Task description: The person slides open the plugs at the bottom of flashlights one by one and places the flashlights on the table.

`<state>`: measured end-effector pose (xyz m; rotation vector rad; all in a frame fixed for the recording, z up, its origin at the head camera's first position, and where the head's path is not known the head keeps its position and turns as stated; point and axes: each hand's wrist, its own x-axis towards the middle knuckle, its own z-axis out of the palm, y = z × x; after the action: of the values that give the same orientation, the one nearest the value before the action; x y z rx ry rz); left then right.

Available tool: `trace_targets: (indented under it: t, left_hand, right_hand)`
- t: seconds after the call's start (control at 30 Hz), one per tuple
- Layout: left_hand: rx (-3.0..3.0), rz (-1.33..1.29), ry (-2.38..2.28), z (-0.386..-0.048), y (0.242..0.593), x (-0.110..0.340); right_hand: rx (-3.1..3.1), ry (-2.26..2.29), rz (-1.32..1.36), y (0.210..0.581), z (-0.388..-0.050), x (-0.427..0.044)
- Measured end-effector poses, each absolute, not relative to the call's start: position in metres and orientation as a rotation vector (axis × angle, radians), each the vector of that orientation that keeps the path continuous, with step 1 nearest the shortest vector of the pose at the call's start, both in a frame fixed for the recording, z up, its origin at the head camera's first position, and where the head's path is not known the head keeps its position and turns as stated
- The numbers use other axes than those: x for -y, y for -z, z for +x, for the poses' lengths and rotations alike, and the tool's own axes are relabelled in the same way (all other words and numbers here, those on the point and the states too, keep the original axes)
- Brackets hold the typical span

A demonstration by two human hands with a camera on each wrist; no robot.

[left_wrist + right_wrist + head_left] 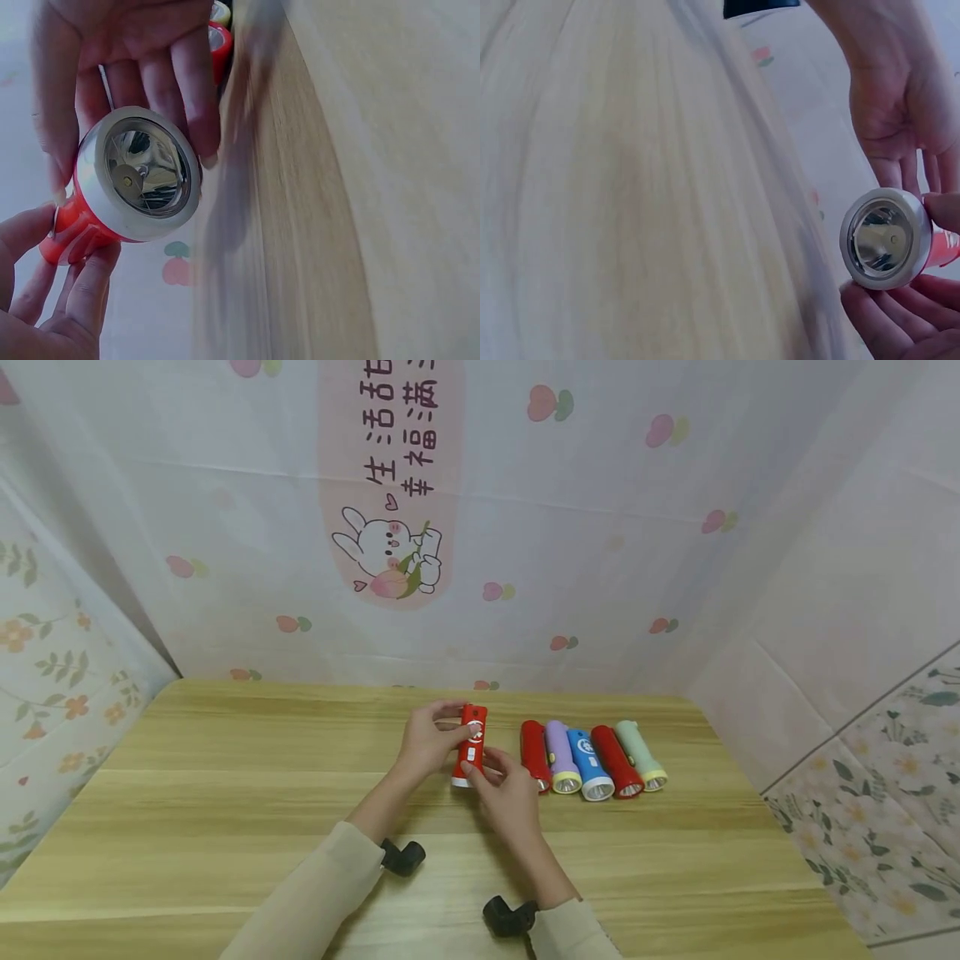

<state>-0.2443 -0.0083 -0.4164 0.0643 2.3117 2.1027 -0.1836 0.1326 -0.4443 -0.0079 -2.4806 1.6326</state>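
Observation:
Between both hands is a red flashlight (472,745) with a white ring round its lens, raised above the table. My left hand (429,742) grips it near its tail end, thumb across the body. Fingers of my right hand (512,793) hold the lens end, with the thumb on the front. The lens of the red flashlight (146,169) faces the left wrist camera and looks unlit. In the right wrist view the white-ringed head of the flashlight (885,238) sits between the fingers of both hands.
Right of the hands lies a row of flashlights on the wooden table (225,793): a red one (533,747), a purple one (558,747), a blue one (587,756), another red one (615,756) and a pale green one (637,747). A patterned curtain (562,527) hangs behind.

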Motion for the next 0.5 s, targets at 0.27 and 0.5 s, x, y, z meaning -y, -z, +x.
trace_targets:
  t: [0.27, 0.5]
  left_hand:
    - [-2.313, 0.081, -2.123, -0.236, 0.411, 0.016]
    - [-2.300, 0.100, -2.149, -0.231, 0.407, 0.021]
  right_hand:
    - [2.519, -1.805, -0.022, 0.440, -0.182, -0.133]
    - [2.511, -1.859, -0.008, 0.435, -0.181, -0.131]
